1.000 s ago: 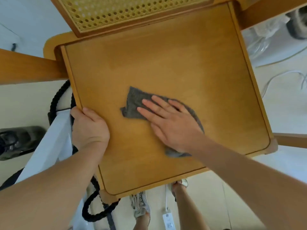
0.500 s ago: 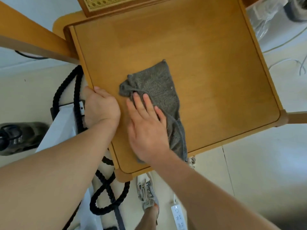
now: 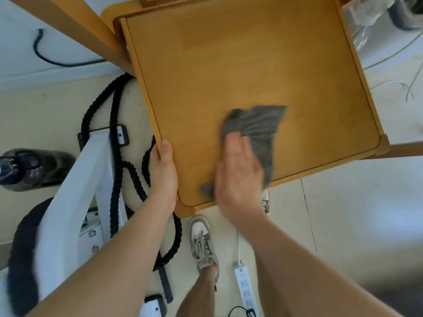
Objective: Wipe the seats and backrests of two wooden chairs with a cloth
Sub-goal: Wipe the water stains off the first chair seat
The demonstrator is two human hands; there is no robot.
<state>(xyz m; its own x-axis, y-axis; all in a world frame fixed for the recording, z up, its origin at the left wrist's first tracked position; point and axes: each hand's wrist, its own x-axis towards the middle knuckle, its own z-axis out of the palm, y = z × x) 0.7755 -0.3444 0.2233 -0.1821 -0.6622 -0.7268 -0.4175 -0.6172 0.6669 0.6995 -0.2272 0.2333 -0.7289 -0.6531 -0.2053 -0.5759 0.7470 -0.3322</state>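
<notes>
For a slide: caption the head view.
Right hand presses a grey cloth on the chair seat; left hand grips its edge.

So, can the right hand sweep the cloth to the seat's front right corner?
Probably yes: the right hand lies flat on the cloth; only bare wood of the seat shows between it and that corner, and the left hand grips the left edge.

Single head-mounted wide-angle view, facing steeply downward from close above the chair seat [image 3: 240, 76]; both forearms enter from the bottom edge, with the floor [image 3: 343, 213] visible around the seat.
</notes>
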